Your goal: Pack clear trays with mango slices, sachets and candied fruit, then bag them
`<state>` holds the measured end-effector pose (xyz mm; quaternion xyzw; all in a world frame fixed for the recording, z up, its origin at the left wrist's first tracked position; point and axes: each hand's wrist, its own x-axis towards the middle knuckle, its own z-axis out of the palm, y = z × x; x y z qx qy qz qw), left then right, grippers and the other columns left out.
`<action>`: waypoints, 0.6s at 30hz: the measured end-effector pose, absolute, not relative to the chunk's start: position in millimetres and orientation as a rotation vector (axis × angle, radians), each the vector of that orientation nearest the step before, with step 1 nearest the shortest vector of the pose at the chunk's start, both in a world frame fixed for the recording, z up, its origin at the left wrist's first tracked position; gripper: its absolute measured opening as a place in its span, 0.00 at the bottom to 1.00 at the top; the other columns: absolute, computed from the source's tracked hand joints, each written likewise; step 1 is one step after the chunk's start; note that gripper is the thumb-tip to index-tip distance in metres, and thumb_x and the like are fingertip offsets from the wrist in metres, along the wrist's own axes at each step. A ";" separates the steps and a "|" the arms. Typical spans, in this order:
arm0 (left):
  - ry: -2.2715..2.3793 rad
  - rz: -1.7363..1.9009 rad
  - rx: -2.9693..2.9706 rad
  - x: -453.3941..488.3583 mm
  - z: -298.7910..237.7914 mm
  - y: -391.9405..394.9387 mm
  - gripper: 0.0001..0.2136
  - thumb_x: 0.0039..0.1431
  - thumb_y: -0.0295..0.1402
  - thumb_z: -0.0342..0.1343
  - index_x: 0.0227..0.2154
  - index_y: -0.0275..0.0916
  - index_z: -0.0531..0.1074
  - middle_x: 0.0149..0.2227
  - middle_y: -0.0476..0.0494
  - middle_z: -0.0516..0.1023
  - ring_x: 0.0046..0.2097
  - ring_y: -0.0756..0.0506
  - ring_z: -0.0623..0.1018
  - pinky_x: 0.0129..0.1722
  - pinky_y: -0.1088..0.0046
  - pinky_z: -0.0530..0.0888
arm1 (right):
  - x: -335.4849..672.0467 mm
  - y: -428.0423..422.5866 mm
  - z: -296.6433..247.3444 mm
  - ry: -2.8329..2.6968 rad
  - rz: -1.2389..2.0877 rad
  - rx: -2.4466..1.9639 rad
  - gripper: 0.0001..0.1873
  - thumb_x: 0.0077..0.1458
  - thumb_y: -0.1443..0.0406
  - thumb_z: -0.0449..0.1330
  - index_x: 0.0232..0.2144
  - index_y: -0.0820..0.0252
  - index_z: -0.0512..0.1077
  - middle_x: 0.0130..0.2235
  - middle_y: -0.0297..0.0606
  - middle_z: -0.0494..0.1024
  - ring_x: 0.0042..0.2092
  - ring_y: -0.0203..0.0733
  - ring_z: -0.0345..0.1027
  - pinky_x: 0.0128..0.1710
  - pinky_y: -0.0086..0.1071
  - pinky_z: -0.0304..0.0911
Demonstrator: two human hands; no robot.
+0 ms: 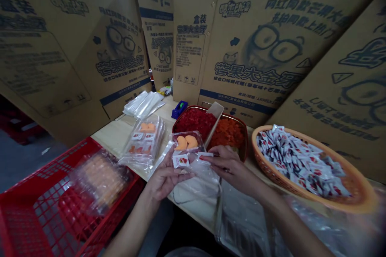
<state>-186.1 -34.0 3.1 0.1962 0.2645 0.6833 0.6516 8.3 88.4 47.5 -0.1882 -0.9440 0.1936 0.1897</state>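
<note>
My left hand [165,178] is closed around the near end of a clear plastic tray [186,148] that holds two orange candy pieces [186,142] and small white sachets [180,160]. My right hand [228,165] pinches a white sachet at the tray's right edge, and a clear plastic bag [197,182] hangs under both hands. Behind the tray stands a dark red basket [243,146], split by a cardboard divider [214,122] into red and orange candy.
An orange woven basket [346,202] full of white sachets stands at the right. A filled, bagged tray [144,138] lies left of the hands, with a stack of clear bags [144,103] and a blue tape dispenser [179,109] behind. A red crate [36,209] holds packed trays. Big cardboard boxes [259,44] wall the table.
</note>
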 end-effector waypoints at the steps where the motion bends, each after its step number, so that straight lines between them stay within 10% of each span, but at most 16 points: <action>1: 0.594 1.553 0.444 -189.4 2.2 -35.1 0.40 0.45 0.15 0.51 0.59 0.54 0.47 0.52 0.45 0.68 0.56 0.38 0.65 0.52 0.46 0.61 | 5.9 89.1 48.7 -2.668 0.527 -0.507 0.18 0.55 0.68 0.52 0.47 0.44 0.69 0.45 0.40 0.69 0.46 0.42 0.60 0.43 0.38 0.58; 9: 0.586 1.540 0.444 -205.5 -6.7 -38.4 0.39 0.46 0.14 0.49 0.58 0.55 0.49 0.55 0.47 0.65 0.52 0.39 0.69 0.51 0.45 0.63 | -19.1 94.3 45.6 -2.789 0.542 -0.358 0.18 0.59 0.63 0.49 0.49 0.35 0.64 0.54 0.34 0.65 0.51 0.42 0.56 0.47 0.41 0.54; 18: 0.680 1.689 0.396 -228.6 -10.0 -35.4 0.39 0.46 0.13 0.48 0.59 0.55 0.47 0.42 0.49 0.75 0.44 0.44 0.75 0.51 0.46 0.63 | -67.9 134.6 33.6 -2.647 0.663 -0.356 0.13 0.56 0.65 0.52 0.43 0.52 0.72 0.47 0.41 0.70 0.49 0.41 0.60 0.48 0.38 0.56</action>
